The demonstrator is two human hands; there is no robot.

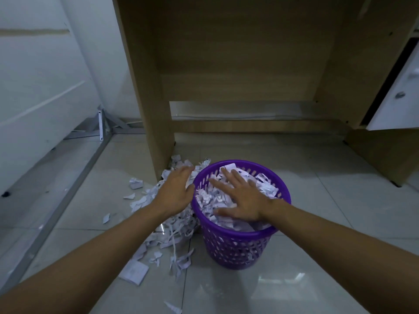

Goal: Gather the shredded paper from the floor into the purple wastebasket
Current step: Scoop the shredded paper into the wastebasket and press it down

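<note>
Glossy tile floor (294,279) under wooden desk (238,64); both grips released: right hand (240,196) flat on binned shreds, left hand (175,191) outside.

Tiled floor (317,214) bears purple wastebasket (238,248), shredded paper (167,232), wooden desk (145,109)

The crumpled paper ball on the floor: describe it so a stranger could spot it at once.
Start at the purple wastebasket under the wooden desk, then look past the left hand to the far edge of the shredded paper on the floor. The crumpled paper ball sits apart on bare tile, a wadded lump, unlike the flat strips and scraps nearby.
</note>
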